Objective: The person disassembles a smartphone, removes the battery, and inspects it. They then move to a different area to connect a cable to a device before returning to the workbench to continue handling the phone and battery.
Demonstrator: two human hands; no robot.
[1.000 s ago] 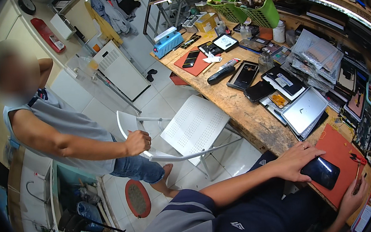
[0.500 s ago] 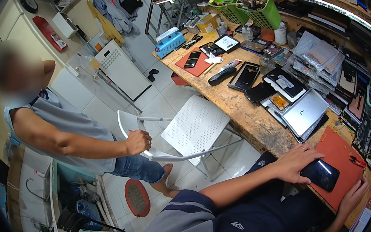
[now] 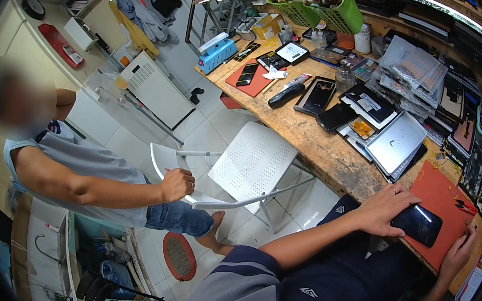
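Note:
A dark smartphone (image 3: 417, 225) lies on an orange-red work mat (image 3: 429, 184) at the bench's near end, its glossy face up. My left hand (image 3: 386, 212) grips its left end, with the thumb at the lower corner and the fingers along the upper edge. Beside the mat's right edge is my right hand (image 3: 459, 253), apart from the phone. Its fingers are curled together, and whatever may be between them is too small to make out. Red-handled pliers (image 3: 465, 207) lie on the mat just beyond that hand.
Devices and a silver tablet-like panel (image 3: 396, 142) crowd the wooden bench (image 3: 349, 170). Bubble-wrapped packs (image 3: 408, 70) and green tool baskets (image 3: 339, 11) stand farther back. On the left, a person (image 3: 85, 181) rests a hand on a white chair (image 3: 248, 158).
My right hand's fingers have curled in more at the mat's edge. My left hand and the phone stay in place. The view has shifted slightly.

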